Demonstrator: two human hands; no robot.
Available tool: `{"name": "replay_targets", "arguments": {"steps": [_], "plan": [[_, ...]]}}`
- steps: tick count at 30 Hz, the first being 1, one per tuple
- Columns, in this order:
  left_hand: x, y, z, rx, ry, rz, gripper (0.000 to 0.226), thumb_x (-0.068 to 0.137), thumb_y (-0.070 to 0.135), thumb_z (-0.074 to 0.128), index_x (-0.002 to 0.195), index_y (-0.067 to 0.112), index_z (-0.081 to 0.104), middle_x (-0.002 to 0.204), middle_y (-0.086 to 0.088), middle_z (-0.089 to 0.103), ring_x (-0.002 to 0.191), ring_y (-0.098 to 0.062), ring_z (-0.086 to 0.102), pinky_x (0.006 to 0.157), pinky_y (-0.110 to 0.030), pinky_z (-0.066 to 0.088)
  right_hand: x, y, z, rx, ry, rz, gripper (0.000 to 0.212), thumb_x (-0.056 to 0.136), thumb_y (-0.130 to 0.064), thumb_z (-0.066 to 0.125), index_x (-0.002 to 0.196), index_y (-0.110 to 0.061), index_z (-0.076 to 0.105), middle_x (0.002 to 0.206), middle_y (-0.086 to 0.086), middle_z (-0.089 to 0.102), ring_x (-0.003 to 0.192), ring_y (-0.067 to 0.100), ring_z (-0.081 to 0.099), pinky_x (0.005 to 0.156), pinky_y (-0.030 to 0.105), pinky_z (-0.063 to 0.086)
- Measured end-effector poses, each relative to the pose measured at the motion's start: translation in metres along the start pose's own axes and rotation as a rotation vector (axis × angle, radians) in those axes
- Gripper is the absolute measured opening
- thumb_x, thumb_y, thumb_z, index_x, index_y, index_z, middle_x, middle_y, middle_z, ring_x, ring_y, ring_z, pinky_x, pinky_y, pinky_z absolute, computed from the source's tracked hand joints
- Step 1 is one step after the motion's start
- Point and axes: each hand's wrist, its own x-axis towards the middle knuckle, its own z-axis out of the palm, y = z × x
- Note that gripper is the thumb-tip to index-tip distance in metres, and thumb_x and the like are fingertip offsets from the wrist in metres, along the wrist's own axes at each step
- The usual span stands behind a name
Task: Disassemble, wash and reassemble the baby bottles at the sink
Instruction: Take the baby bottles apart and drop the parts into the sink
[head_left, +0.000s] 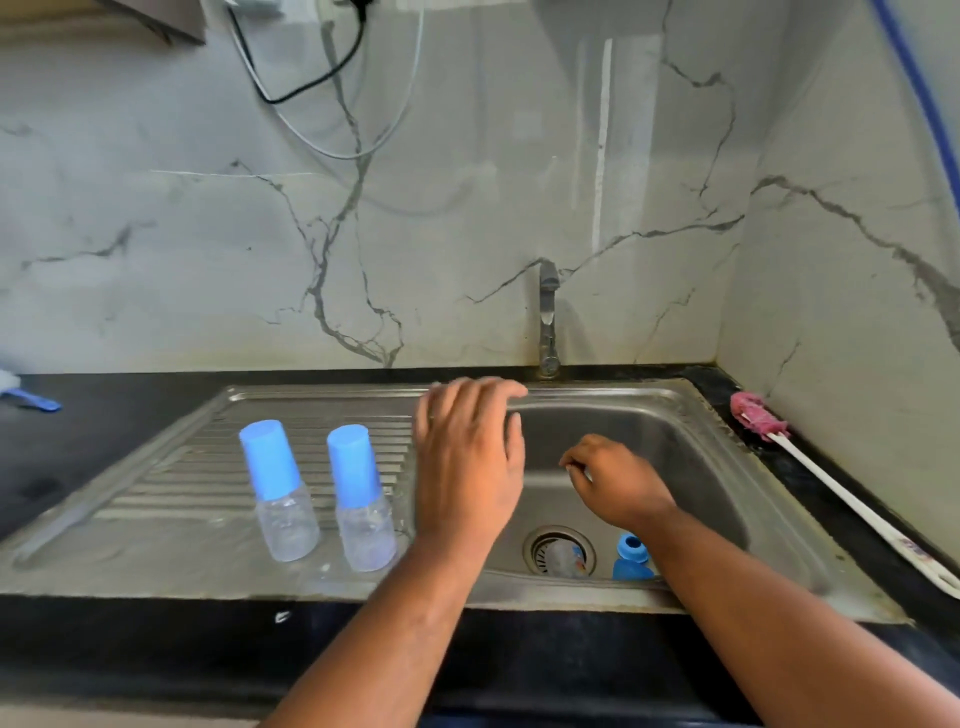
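Left hand (467, 467) lies flat at the sink (675, 396) rim, fingers straight and empty; right hand (618, 480) hangs over the basin, fingers curled, grip indeterminate; two capped bottles (280, 493) stand just left of the left fingers, probably parked clear of the wash, blue part (631, 558) behind the right fingers.

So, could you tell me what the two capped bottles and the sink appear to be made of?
Left bottle and right bottle: see-through bodies, probably clear plastic, possibly glass; opaque matte blue caps look plastic. Sink: likely brushed stainless steel, given its dull grey sheen and pressed drainboard ribs.
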Motion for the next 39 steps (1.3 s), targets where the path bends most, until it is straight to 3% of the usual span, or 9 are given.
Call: {"name": "replay_targets", "arguments": {"steps": [6,13,17,21,24,26,30,36,39], "plan": [[0.004,-0.041,-0.039,0.201,0.098,-0.162,0.036,0.084,0.021,0.071,0.118,0.03,0.061,0.119,0.011,0.062,0.116,-0.017,0.057,0.118,-0.052,0.023,-0.006,0.001,-0.001,-0.015,-0.002,0.008,0.023,0.102,-0.03,0.052,0.115,-0.029,0.07,0.112,-0.008,0.062,0.1,0.014,0.062,0.083,0.035,0.054],[-0.017,-0.062,-0.029,0.081,0.06,-0.374,0.048,0.08,0.003,0.071,0.124,0.021,0.061,0.136,-0.005,0.053,0.119,-0.033,0.052,0.093,-0.045,0.048,-0.005,0.001,0.001,-0.002,-0.03,-0.011,0.023,0.102,-0.03,0.052,0.116,-0.028,0.07,0.111,-0.008,0.062,0.099,0.012,0.06,0.086,0.033,0.053],[-0.02,-0.057,-0.022,-0.054,0.11,-0.334,0.059,0.079,-0.016,0.059,0.13,0.014,0.058,0.149,-0.01,0.038,0.132,-0.031,0.043,0.105,-0.033,0.042,-0.003,0.003,0.003,0.037,-0.026,-0.01,0.022,0.101,-0.029,0.053,0.115,-0.029,0.071,0.11,-0.01,0.062,0.1,0.012,0.061,0.084,0.033,0.053],[-0.003,-0.041,-0.012,-0.241,0.125,-0.274,0.052,0.083,-0.012,0.067,0.128,0.01,0.059,0.143,-0.011,0.043,0.131,-0.023,0.049,0.108,-0.003,0.028,0.0,0.007,0.006,0.095,0.004,-0.012,0.021,0.1,-0.027,0.055,0.113,-0.029,0.072,0.108,-0.012,0.063,0.097,0.009,0.061,0.084,0.031,0.054],[0.017,-0.033,0.011,-0.355,0.114,-0.236,0.05,0.081,-0.007,0.073,0.126,0.011,0.06,0.137,-0.008,0.047,0.127,-0.024,0.053,0.112,-0.023,0.039,0.003,0.007,0.006,0.217,-0.006,-0.032,0.022,0.098,-0.032,0.062,0.119,-0.032,0.071,0.107,-0.015,0.063,0.094,0.005,0.06,0.085,0.024,0.05],[0.029,-0.029,0.033,-0.436,0.093,-0.248,0.051,0.079,-0.004,0.077,0.124,0.013,0.06,0.132,-0.005,0.05,0.12,-0.023,0.057,0.106,-0.036,0.045,0.004,0.007,0.005,0.386,-0.086,-0.034,0.047,0.089,-0.039,0.075,0.134,-0.038,0.061,0.112,-0.014,0.06,0.083,0.003,0.056,0.078,0.016,0.045],[0.043,-0.021,0.073,-0.567,0.033,-0.346,0.048,0.078,0.007,0.084,0.119,0.019,0.062,0.125,0.003,0.056,0.106,-0.011,0.062,0.094,-0.031,0.052,0.005,0.006,0.005,0.641,-0.292,-0.007,0.106,0.071,-0.042,0.091,0.155,-0.048,0.028,0.13,-0.016,0.052,0.078,0.008,0.055,0.072,0.016,0.051],[0.028,-0.027,0.128,-0.812,-0.039,-0.667,0.05,0.078,0.026,0.087,0.12,0.03,0.06,0.112,0.011,0.068,0.1,-0.008,0.068,0.092,-0.039,0.058,0.016,0.006,0.006,0.823,-0.292,0.033,0.056,0.081,-0.03,0.086,0.126,-0.041,0.055,0.119,-0.007,0.067,0.071,-0.009,0.062,0.06,0.011,0.048],[0.025,-0.026,0.138,-0.954,-0.216,-0.87,0.063,0.077,0.034,0.087,0.128,0.031,0.05,0.115,0.007,0.065,0.101,-0.011,0.068,0.09,-0.039,0.059,0.022,0.013,0.016,0.89,-0.258,0.12,0.049,0.081,-0.034,0.085,0.123,-0.03,0.061,0.113,-0.003,0.067,0.065,0.008,0.063,0.057,0.027,0.054]]}}
